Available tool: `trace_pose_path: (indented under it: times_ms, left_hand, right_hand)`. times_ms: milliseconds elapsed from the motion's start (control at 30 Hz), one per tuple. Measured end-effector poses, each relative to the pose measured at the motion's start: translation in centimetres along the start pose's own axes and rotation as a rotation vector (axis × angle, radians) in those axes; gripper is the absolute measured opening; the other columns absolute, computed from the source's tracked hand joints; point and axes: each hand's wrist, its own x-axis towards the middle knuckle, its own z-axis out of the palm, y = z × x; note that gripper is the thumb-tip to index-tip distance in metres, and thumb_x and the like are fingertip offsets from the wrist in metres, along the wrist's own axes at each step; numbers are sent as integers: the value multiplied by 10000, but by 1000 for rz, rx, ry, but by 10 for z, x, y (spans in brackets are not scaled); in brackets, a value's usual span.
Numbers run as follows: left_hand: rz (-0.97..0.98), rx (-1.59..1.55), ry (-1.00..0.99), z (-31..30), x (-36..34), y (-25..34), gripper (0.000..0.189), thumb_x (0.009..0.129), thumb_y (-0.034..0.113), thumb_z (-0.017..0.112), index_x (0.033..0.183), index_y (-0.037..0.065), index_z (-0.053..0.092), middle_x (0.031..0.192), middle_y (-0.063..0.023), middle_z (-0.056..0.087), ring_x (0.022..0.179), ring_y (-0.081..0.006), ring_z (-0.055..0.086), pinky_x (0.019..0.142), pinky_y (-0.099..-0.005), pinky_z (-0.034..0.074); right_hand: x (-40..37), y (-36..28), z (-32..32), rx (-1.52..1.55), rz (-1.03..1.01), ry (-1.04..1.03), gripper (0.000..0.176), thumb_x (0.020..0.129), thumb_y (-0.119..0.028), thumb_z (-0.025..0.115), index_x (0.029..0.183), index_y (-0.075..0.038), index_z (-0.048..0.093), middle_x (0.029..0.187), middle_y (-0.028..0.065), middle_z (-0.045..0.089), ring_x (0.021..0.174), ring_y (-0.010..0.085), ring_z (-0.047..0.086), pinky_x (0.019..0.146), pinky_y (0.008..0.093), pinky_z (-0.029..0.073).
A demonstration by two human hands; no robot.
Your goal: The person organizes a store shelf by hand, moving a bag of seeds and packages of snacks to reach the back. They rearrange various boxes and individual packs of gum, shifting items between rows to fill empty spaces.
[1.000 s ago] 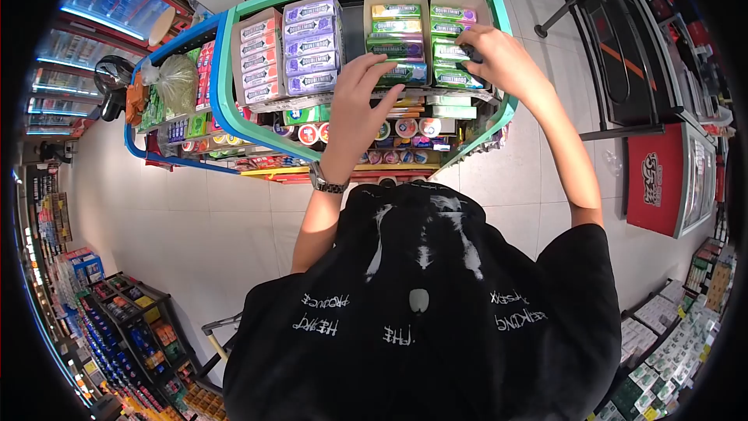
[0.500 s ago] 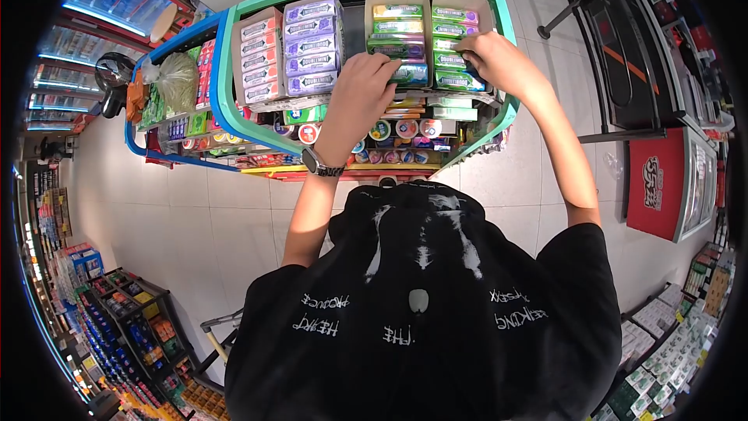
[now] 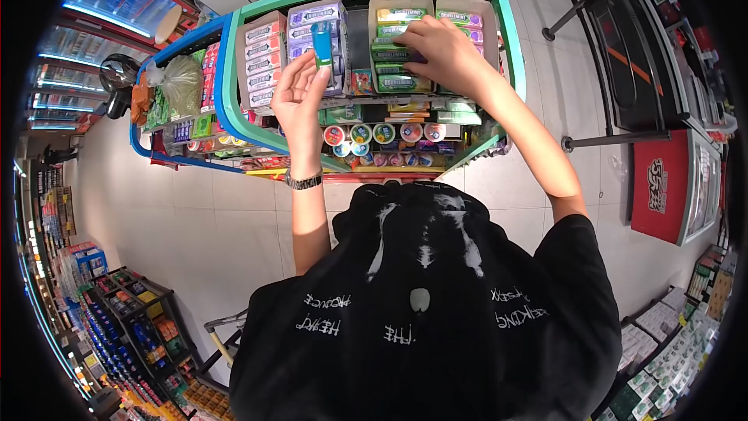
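Note:
My left hand (image 3: 300, 97) holds a teal-blue gum pack (image 3: 322, 41) upright, lifted in front of the purple gum boxes (image 3: 315, 31). A watch sits on that wrist. My right hand (image 3: 440, 51) rests palm down on the green gum packs (image 3: 393, 58) stacked in a cardboard display tray (image 3: 374, 12) on the top of the teal-rimmed rack (image 3: 234, 86). Its fingers press on the stack; whether it grips a pack I cannot tell.
Pink gum boxes (image 3: 261, 62) stand left of the purple ones. Round candy tins (image 3: 374, 134) line the shelf below. A blue-rimmed rack (image 3: 144, 136) adjoins on the left. A red cabinet (image 3: 662, 187) stands at right, shelves of goods (image 3: 125, 327) at lower left.
My left hand has lifted away from the green stack to the left with a teal pack in it. My right hand has shifted left onto the green stack.

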Motion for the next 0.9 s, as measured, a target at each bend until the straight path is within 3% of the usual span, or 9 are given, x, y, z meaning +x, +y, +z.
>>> trace_pose_path:
  times_ms: [200,300,367,400,433,500,700,733,900]
  left_hand:
    - [-28,-70,-13,2,-8,-6,341,849,-50,673,1184,-27,610,1106,-89,663,1036,-129,619,909,-246,490]
    - [-54,-82,-23,5,-8,-10,349,848,-57,672,1190,-27,610,1115,-76,662,1037,-124,617,908,-239,486]
    - [-29,-95,-35,4,-8,-14,358,844,-72,670,1193,-26,609,1121,-78,658,1038,-126,617,912,-242,484]
    - [-31,-96,-31,4,-9,-15,358,844,-72,670,1193,-26,609,1121,-78,658,1038,-126,617,912,-242,484]
    - [-32,-98,-39,5,-9,-14,358,842,-79,669,1191,-25,610,1122,-77,656,1036,-128,617,911,-245,484]
    - [-33,-101,-51,6,-11,-14,359,841,-86,667,1190,-25,610,1123,-77,655,1035,-130,617,909,-247,484]
    - [-55,-66,-86,18,-14,-16,361,835,-83,681,1184,-33,605,1144,-92,642,1052,-147,609,913,-265,484]
    - [-47,-64,-103,20,-15,-14,363,833,-82,684,1184,-36,603,1142,-94,640,1052,-150,607,915,-268,484]
    - [-54,-59,-128,19,-18,-12,354,831,-77,688,1173,-41,603,1129,-90,637,1048,-152,604,912,-274,487]
  right_hand:
    - [5,1,4,-42,-4,-24,388,770,-150,737,1128,-37,639,1022,120,614,1025,314,575,895,419,464]
    - [4,2,-6,136,9,41,346,770,-131,749,1090,-33,660,994,121,630,929,288,616,802,392,501]
    - [2,0,-29,361,171,129,300,776,-119,763,1051,-31,679,961,109,651,841,235,638,742,341,515]
    - [0,12,-36,191,105,244,274,788,-120,767,1035,-27,692,935,95,670,792,188,637,729,303,511]
    - [-3,14,-51,237,151,274,274,783,-153,757,1008,-15,683,930,131,662,811,284,650,744,366,507]
    - [-10,30,-65,248,282,240,259,780,-129,746,999,-6,680,898,135,655,789,299,638,728,369,506]
    - [-23,58,-55,26,256,-87,233,776,-45,729,988,17,654,818,149,639,733,287,623,681,371,487]
    - [-22,57,-48,71,249,-69,200,754,-35,729,930,35,664,806,193,663,781,360,648,706,430,501]
    - [-22,49,-39,67,335,-113,169,756,-9,698,919,28,672,790,199,658,785,367,647,705,430,502]
